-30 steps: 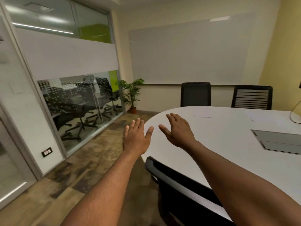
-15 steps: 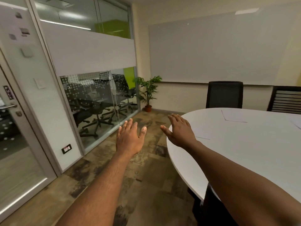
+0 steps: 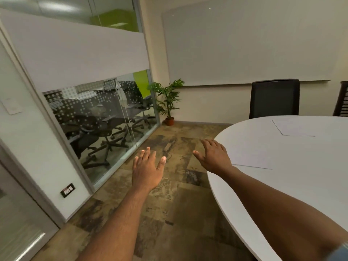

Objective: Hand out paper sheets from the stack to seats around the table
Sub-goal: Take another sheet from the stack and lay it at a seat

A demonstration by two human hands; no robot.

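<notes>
Left hand (image 3: 146,169) flat, fingers spread, empty, over floor, right hand (image 3: 214,157) likewise empty at table (image 3: 282,185) edge, paper sheet (image 3: 253,155) just right of it

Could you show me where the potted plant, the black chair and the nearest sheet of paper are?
Potted plant (image 3: 168,99): head view, on its green leaves.
Black chair (image 3: 275,98): head view, middle of its backrest.
Nearest sheet (image 3: 250,157): head view, its bare middle.
</notes>
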